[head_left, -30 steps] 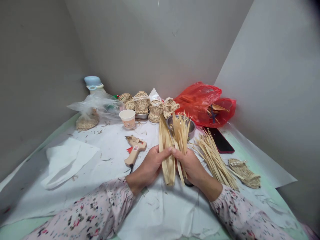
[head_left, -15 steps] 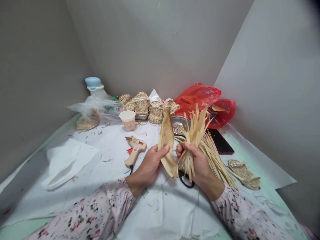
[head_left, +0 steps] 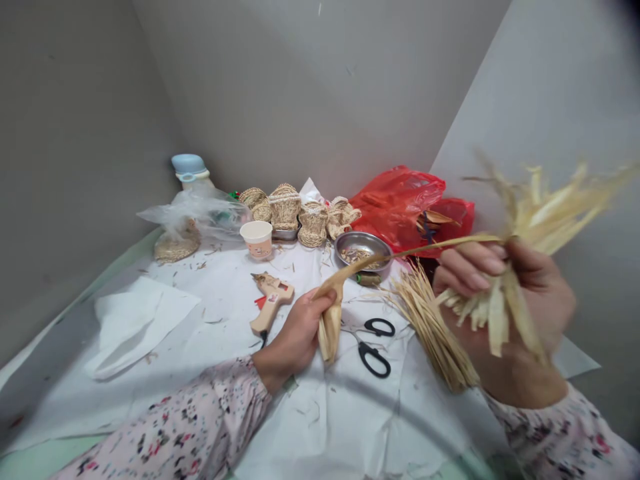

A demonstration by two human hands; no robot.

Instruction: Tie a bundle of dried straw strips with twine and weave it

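Observation:
My left hand (head_left: pixel 303 330), over the middle of the table, pinches a wide dried corn husk (head_left: pixel 330 327). From its top a thin strip runs up to my right hand (head_left: pixel 510 300), raised at the right and slightly blurred. That hand is closed on a bunch of husk strips (head_left: pixel 555 207), which fan out above the fingers and hang below them. Black-handled scissors (head_left: pixel 376 360) lie between the hands, their blades partly behind the held husk. A sheaf of narrow strips (head_left: pixel 435 327) rests on the table, partly behind my right hand.
Left of my left hand lies a glue gun (head_left: pixel 273 303). Behind stand a paper cup (head_left: pixel 257 241), several woven straw pieces (head_left: pixel 285 208), a metal bowl (head_left: pixel 363 243) with scraps and a red plastic bag (head_left: pixel 400 200). A folded white sheet (head_left: pixel 140 327) is at left.
My right hand has moved apart from the left, up and to the right with its bunch, drawing a strip taut from the husk. The scissors have come into view.

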